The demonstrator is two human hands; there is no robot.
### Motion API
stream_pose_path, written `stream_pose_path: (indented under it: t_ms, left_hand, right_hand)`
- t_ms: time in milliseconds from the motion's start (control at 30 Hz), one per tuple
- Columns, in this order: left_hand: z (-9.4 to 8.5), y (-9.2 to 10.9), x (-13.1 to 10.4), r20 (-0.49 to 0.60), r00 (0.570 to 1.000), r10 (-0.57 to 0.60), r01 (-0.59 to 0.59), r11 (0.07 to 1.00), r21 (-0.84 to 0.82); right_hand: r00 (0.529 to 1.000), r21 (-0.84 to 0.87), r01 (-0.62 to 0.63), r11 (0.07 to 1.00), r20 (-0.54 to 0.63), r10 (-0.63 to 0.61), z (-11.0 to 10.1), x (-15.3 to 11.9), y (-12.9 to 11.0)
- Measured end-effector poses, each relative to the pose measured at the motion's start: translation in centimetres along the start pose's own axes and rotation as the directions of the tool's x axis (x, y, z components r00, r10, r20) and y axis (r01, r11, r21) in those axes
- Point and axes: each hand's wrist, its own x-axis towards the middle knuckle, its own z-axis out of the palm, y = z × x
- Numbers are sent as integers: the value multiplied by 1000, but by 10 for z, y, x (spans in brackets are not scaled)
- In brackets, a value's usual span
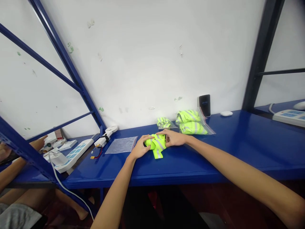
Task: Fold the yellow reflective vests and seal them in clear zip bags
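Between my hands on the blue table lies a bundled neon-yellow reflective strap with silver-grey stripes. One loose end hangs toward the table's front edge. My left hand grips the bundle's left side, thumb in front and fingers behind. On the other side, my right hand has its fingers curled against the bundle's right edge. A flat clear zip bag lies to the left of my left hand. Behind my hands sit a small bag of yellow reflective material and larger filled bags.
A phone leans on the wall, beside a white rounded case. At left are a white fan, a battery with red wires and a power strip. Another person's arm reaches in beyond the blue frame post.
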Motion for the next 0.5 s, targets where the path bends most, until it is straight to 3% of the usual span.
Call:
stream_pose_path:
  t_ms: [100,233,367,500]
  left_hand:
    - [-1,-2,2,78,997,8,-6,1000,-27]
    - [-4,-2,5,76,997,-23,35,987,-159]
    - [-6,2,3,45,992,-117,125,873,-471]
    - [-3,5,3,-4,979,-204,163,792,-588]
  right_hand:
    - [997,-158,19,987,-74,-31,5,-3,-6]
    - [985,-260,11,966,-165,-56,13,-2,-8]
    - [962,-85,43,995,-264,-64,22,2,-5]
    - [934,254,-3,967,-345,94,28,7,-2]
